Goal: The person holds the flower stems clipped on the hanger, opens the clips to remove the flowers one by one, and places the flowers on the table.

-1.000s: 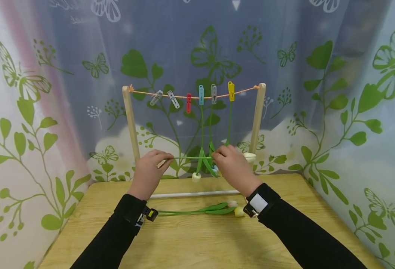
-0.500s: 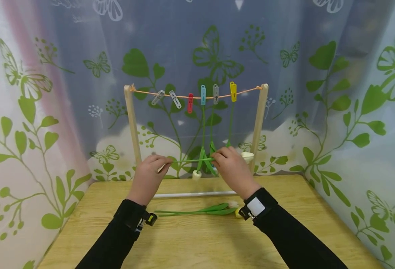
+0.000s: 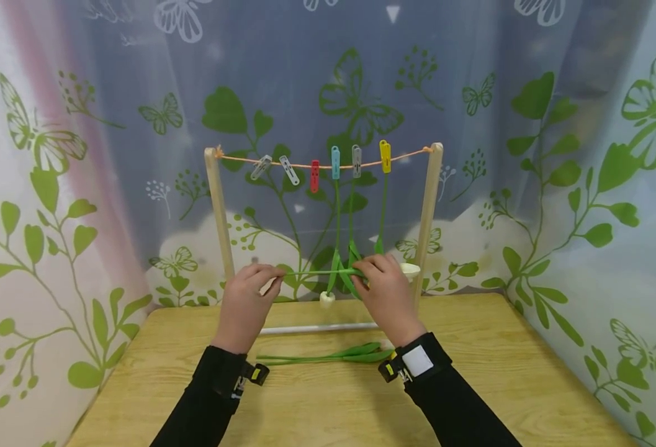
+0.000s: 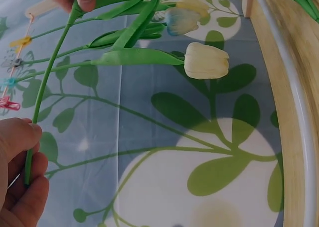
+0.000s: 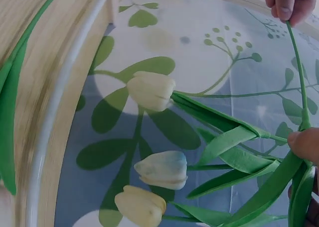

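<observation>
A white artificial tulip [image 3: 409, 270] is held level in front of a small clothesline. My left hand [image 3: 247, 304] pinches the tail end of its green stem [image 4: 47, 82] between thumb and fingers. My right hand [image 3: 386, 298] grips the stem by the leaves, partly hiding them, with the bloom sticking out beyond it. Behind, three tulips hang head down: a white one [image 4: 207, 61], a blue-white one [image 5: 162, 170] and a pale yellow one [image 5: 140, 206]. A light blue clothespin [image 3: 336, 162], a grey clothespin [image 3: 357, 161] and a yellow clothespin [image 3: 385, 156] hold their stems.
On the orange string [image 3: 300, 166], a red clothespin [image 3: 314, 176] and two greyish clothespins [image 3: 289, 171] carry nothing. Wooden posts [image 3: 429, 205] stand either side, above a white bar [image 3: 319, 328]. Tulips with green stems [image 3: 328, 356] lie on the wooden table [image 3: 305, 410], blooms partly behind my right wrist.
Both hands have lowered a little with the held tulip, keeping their grip. The right forearm has swung slightly left, covering more of the blooms on the table.
</observation>
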Motion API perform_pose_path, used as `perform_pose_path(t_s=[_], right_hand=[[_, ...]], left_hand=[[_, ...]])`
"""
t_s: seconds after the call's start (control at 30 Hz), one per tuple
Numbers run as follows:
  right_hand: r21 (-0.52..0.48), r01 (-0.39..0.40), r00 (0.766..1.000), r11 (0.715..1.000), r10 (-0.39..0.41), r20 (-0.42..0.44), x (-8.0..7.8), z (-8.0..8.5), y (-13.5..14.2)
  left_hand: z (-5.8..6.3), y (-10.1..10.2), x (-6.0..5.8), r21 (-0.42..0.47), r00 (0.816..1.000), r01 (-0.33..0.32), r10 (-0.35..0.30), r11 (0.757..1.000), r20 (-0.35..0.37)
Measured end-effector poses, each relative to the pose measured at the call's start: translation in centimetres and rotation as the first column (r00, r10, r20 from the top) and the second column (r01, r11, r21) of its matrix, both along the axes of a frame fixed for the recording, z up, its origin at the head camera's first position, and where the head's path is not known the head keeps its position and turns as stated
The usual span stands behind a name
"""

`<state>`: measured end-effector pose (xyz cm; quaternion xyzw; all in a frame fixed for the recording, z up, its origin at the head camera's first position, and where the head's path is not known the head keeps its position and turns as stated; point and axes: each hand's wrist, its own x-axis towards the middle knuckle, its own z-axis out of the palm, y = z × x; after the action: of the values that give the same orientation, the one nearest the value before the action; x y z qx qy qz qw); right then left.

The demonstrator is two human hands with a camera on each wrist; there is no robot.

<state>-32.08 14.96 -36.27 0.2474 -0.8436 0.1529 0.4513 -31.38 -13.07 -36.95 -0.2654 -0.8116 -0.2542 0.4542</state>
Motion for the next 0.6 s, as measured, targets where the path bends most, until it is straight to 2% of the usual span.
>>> perform_pose_path(t_s=[0.13,0.33,0.6], right_hand=[[-0.020,0.023,1.000,1.000,-0.023,-0.017,0.3,-0.4,-0.1],[-0.049,0.010,0.999,0.999,-0.012,-0.051,0.9,-0.6,-0.3],[-0.055,0.026,0.995,0.998,-0.031,-0.093,0.8,-0.8,-0.4]], left_hand=[[-0.3,0.3,0.3,0.025,1.000,-0.008,0.008,1.000,0.009],[-0.8,0.8,0.8,0.081,1.000,0.001,-0.002,0.997,0.016],[-1.2,1.0,0.6,0.104,1.000,-0.001,0.003,0.995,-0.016]])
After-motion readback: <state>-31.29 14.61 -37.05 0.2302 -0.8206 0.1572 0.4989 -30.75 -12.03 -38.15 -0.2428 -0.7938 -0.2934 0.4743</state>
